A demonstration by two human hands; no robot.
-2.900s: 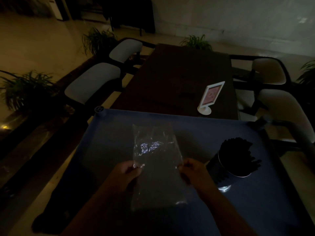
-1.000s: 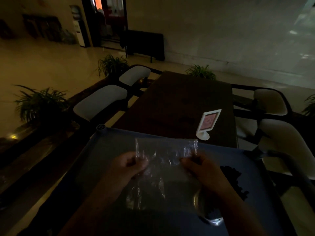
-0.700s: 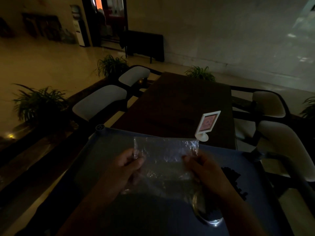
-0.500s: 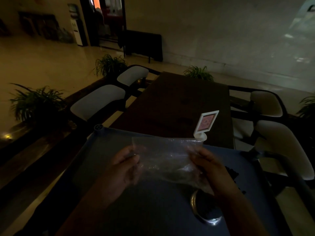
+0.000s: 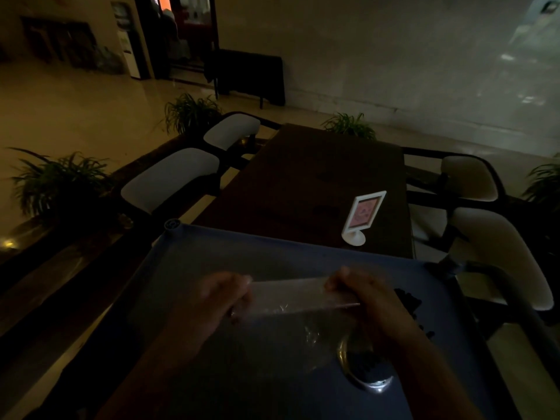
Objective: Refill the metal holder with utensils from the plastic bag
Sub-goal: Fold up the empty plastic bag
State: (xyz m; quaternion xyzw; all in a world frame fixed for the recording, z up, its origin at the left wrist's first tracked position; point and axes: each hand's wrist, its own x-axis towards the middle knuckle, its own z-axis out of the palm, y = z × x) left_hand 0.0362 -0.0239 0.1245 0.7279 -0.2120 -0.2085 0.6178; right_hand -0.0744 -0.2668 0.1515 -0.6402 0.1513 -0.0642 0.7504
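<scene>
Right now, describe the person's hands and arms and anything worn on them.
The left hand and right hand are bare: no gloves. The left forearm and right forearm show no sleeves. No ring, watch or bracelet shows, though dim light and blur could hide small ones.

- No text, number or brand can be read; the view is very dark.
- The white table sign [image 5: 363, 214] on the dark table [image 5: 303, 183] has a pinkish face, but its print is too small and blurred.
- On the clear plastic bag [image 5: 303, 295] no print can be told.
</scene>
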